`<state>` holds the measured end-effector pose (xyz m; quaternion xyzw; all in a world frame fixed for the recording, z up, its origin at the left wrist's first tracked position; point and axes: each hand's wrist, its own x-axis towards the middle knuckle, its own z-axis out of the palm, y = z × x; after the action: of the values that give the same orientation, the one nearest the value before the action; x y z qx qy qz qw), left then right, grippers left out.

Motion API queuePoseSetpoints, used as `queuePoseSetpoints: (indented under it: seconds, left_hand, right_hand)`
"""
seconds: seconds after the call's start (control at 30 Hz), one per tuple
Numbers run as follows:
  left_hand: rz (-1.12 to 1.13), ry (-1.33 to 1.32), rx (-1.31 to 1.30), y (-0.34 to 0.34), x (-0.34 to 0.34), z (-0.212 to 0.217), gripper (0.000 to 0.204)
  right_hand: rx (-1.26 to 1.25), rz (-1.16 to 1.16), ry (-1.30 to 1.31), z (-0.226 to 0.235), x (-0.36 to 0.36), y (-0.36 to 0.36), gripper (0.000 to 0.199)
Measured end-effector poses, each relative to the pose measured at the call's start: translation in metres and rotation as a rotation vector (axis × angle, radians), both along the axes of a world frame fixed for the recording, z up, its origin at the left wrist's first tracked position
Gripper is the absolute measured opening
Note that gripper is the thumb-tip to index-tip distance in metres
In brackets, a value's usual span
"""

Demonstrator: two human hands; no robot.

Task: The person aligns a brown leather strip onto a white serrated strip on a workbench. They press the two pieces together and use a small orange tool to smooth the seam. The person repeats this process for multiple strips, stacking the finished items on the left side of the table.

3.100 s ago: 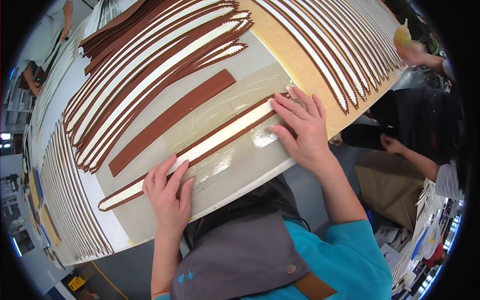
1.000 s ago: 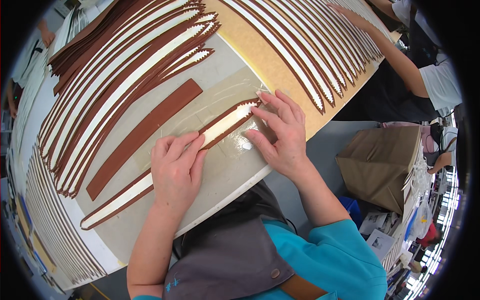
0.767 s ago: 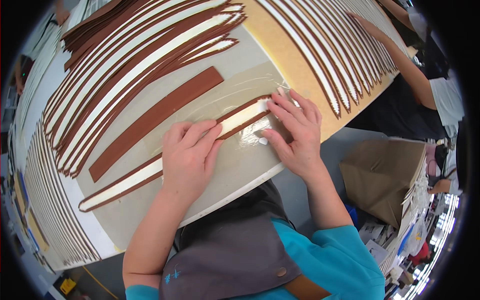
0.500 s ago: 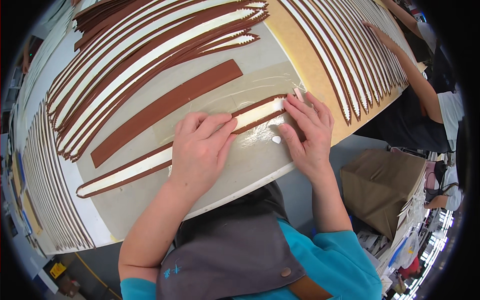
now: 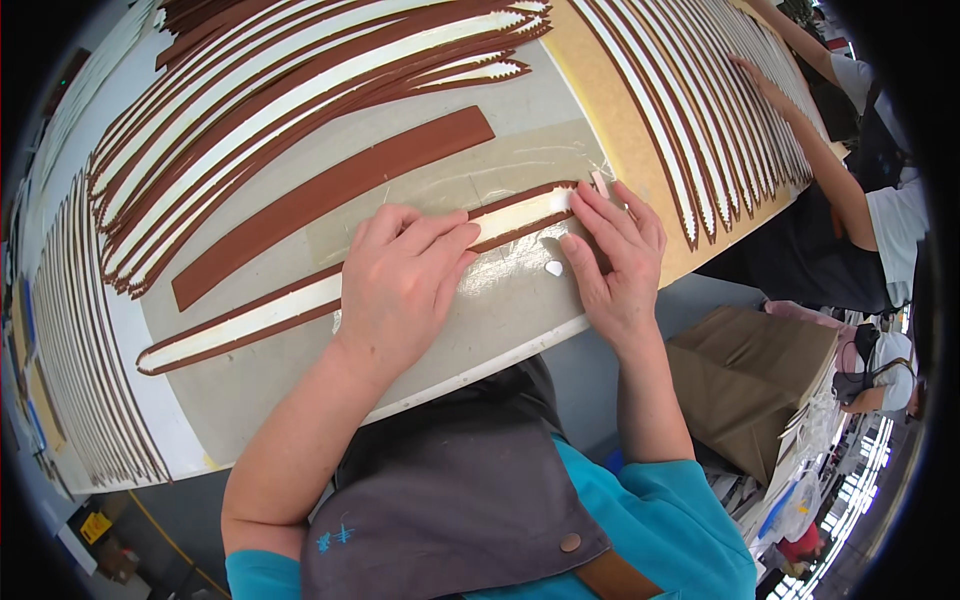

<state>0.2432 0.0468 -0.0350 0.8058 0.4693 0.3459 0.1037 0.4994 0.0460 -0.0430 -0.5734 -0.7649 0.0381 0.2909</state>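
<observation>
One long brown-and-white strip [image 5: 300, 308] lies slantwise in front of me on the grey part of the bench [image 5: 480, 320], and one plain brown strip [image 5: 330, 190] lies just above it, roughly parallel. Beyond these, further strips lie fanned across the far side of the bench in numbers too crowded for me to count.

My left hand [image 5: 400, 285] lies flat on the middle of the brown-and-white strip, palm down, fingers stretched out and close together, gripping nothing, only pressing. My right hand [image 5: 610, 260] is also spread flat with the fingers slightly fanned; its fingertips [image 5: 590, 195] rest on the right end of the same strip, and it clasps nothing either. A small white scrap [image 5: 553, 268] lies on the bench between my two hands, just beside my right thumb.

At the right, another person's arm [image 5: 810, 150] reaches over the striped pieces on the tan board [image 5: 600, 90].
</observation>
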Motion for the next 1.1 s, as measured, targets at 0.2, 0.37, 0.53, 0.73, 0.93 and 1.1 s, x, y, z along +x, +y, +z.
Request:
queuePoseSetpoints:
  seconds: [0.2,0.37,0.53,0.73,0.93,1.1]
  left_hand:
    - [-0.032,0.129,0.035,0.0,0.001,0.0,0.027]
    - [-0.068,0.132,0.028,0.003,-0.004,-0.011,0.028]
    - [-0.085,0.15,0.074,0.006,-0.007,-0.014,0.025]
    - [-0.078,0.099,0.107,0.009,-0.008,-0.024,0.024]
    - [-0.087,0.106,0.099,0.007,-0.004,-0.024,0.028]
    - [-0.095,0.089,0.05,0.007,-0.008,-0.023,0.029]
  right_hand:
    - [0.021,0.02,0.007,-0.006,0.0,0.001,0.039]
    - [0.024,0.045,-0.069,0.012,0.007,0.013,0.044]
    - [-0.135,0.239,-0.345,0.055,-0.004,0.054,0.041]
    - [-0.596,0.201,0.015,0.093,-0.009,0.072,0.032]
    - [-0.537,-0.026,0.706,0.027,-0.042,0.019,0.031]
    - [-0.282,0.02,0.762,0.001,-0.067,0.008,0.025]
